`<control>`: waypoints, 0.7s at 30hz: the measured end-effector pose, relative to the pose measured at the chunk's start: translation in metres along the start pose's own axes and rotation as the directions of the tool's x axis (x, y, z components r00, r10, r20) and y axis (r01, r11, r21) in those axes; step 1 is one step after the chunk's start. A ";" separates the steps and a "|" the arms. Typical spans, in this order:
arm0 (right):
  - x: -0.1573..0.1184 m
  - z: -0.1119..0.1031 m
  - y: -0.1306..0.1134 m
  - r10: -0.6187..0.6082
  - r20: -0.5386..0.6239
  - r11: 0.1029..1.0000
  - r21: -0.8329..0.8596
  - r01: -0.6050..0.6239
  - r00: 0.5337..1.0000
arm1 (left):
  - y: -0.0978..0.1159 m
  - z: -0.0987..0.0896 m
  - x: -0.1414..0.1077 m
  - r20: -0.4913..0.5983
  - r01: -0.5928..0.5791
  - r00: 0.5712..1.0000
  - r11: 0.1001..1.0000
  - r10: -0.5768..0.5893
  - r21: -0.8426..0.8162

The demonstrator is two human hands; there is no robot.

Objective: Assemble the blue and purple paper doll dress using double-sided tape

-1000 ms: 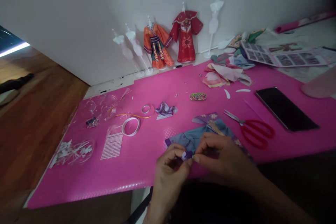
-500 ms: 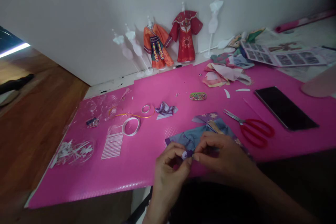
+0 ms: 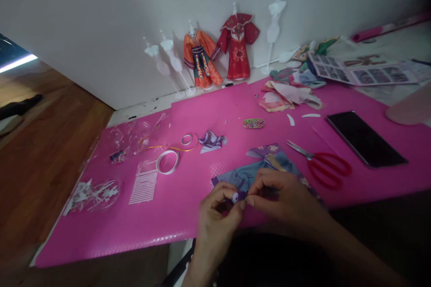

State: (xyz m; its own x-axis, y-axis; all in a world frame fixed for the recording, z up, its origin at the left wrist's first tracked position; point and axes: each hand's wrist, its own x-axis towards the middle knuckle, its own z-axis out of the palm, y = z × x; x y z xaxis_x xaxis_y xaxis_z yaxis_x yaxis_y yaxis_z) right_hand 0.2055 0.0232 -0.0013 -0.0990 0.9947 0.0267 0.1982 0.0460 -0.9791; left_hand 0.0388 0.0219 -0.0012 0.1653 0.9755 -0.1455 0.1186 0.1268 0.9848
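At the table's front edge, my left hand point(image 3: 220, 213) is closed in a pinch on a small dark purple piece of fabric point(image 3: 240, 196) with a pale, rounded part on it. My right hand point(image 3: 281, 195) pinches the same piece at its right edge, the fingertips of both hands nearly touching. Under and behind the hands lies a blue doll garment point(image 3: 240, 177) with purple floral parts, partly covered by them. Red-handled scissors point(image 3: 323, 164) rest slightly open to the right. A crumpled purple fabric scrap point(image 3: 212, 140) sits farther back.
A phone point(image 3: 367, 138) lies at right on the pink mat point(image 3: 161, 222). Left are a roll of white tape point(image 3: 167, 162), a sheet of small beads point(image 3: 143, 187) and a bag of white scraps point(image 3: 94, 195). Doll mannequins, two dressed in an orange robe point(image 3: 201, 60) and red dress point(image 3: 238, 49), line the wall.
Both hands stay in nearly the same place. The small purple piece has turned slightly between the fingertips, and more of its dark fabric shows.
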 end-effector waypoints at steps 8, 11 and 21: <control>-0.001 -0.001 0.000 -0.017 0.018 1.000 -0.017 0.017 1.000 | -0.001 0.000 -0.002 0.007 0.001 1.000 1.000 -0.001 -0.014; -0.001 -0.001 0.000 -0.004 0.027 1.000 -0.011 0.005 1.000 | 0.000 0.000 -0.002 0.008 -0.005 1.000 1.000 0.005 -0.009; -0.001 -0.002 0.004 0.003 0.038 1.000 0.022 -0.004 0.999 | 0.000 0.000 -0.001 0.017 -0.011 1.000 1.000 0.011 -0.009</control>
State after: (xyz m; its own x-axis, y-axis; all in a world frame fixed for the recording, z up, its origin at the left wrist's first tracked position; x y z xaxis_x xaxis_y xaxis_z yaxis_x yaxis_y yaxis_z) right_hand 0.2085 0.0230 -0.0047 -0.1356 0.9906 0.0163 0.1768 0.0404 -0.9834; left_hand 0.0382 0.0205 -0.0012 0.1835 0.9736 -0.1361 0.1077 0.1177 0.9872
